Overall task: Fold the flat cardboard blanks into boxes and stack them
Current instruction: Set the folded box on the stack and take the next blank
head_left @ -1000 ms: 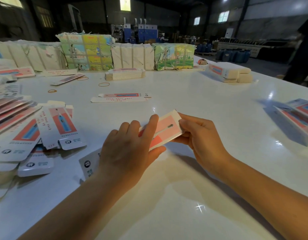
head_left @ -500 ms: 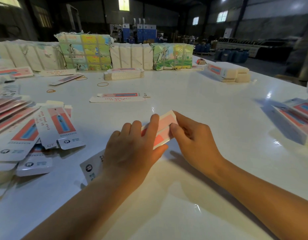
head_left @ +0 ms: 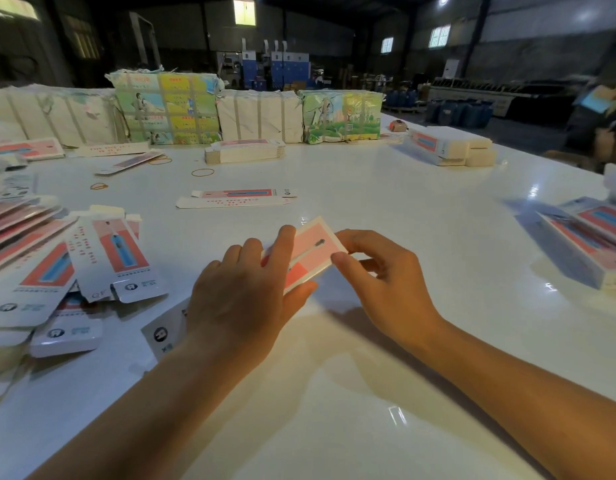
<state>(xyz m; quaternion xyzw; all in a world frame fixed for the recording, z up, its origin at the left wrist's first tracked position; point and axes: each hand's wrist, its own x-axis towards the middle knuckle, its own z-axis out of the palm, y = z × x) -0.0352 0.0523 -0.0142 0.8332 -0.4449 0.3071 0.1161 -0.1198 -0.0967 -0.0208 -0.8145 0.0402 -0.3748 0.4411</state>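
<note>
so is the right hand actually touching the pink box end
Touching. The head view shows the right hand with a fingertip pressed against the far end of the pink box, which the left hand grips.

A box blank [head_left: 308,252] sits on the surface [head_left: 386,237] before me; loose blanks [head_left: 50,265] lie left, folded boxes [head_left: 590,237] right, bundles [head_left: 251,112] behind.
</note>
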